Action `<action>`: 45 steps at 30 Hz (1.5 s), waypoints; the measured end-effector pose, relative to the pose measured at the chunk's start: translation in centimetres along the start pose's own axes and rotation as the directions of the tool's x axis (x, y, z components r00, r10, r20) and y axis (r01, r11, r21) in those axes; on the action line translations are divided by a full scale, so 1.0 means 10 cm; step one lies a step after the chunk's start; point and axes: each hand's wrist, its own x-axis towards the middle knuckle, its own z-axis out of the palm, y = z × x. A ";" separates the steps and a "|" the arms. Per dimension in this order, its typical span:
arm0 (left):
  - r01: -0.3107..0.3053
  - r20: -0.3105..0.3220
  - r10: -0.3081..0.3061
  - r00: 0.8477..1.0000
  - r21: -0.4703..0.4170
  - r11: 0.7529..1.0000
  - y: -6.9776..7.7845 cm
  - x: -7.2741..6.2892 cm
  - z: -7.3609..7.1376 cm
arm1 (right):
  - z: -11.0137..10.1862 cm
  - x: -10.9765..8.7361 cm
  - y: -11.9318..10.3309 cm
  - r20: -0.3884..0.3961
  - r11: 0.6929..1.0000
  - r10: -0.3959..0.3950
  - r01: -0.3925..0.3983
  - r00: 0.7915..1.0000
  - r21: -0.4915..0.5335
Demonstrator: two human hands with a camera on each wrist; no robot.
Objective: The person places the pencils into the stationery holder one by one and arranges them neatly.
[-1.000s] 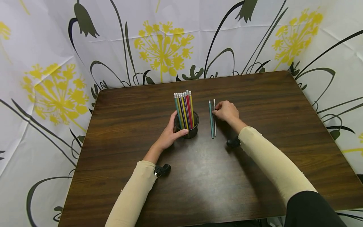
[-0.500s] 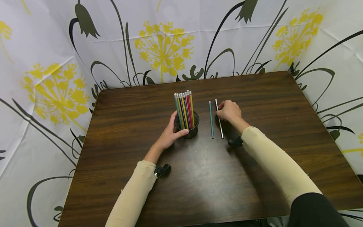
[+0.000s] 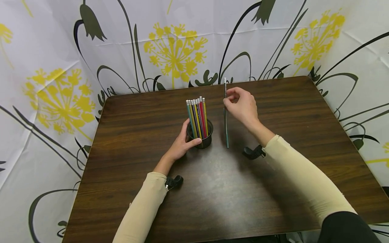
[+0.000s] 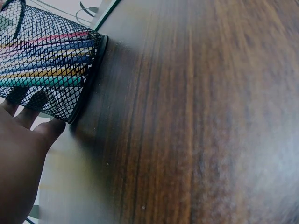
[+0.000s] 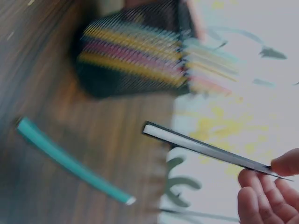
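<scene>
My left hand holds the black mesh pencil cup from its left side, thumb across the front and fingers around the back. Several pencils in teal, yellow, dark blue and red stand in the cup, eraser ends up. Between thumb and fingers, my right hand pinches a black-and-silver pencil near its eraser end, raised off the table. A teal pencil lies on the table right of the cup; in the head view the raised pencil covers most of it.
The dark wood-grain table stands against a white curtain with yellow and grey flowers. Each wrist wears a black camera mount, the left one low and the right one just above the table.
My right hand first slides the black-and-silver pencil away from the teal one, then lifts it off the table and carries it left. My left hand stays on the cup.
</scene>
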 end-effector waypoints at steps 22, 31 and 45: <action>-0.029 0.008 0.029 1.000 -0.044 0.999 -0.01 0.01 0.01 | 0.31 -0.37 -0.34 0.078 0.925 -0.342 0.321 0.936 0.204; -0.039 0.014 0.040 0.999 -0.049 0.998 -0.03 0.01 0.01 | 0.45 -0.45 -0.23 0.141 0.942 -0.318 0.296 0.937 0.161; -0.040 0.015 0.041 0.999 -0.054 0.998 -0.01 0.01 0.01 | 0.51 -0.49 -0.14 0.191 0.957 -0.288 0.271 0.938 0.107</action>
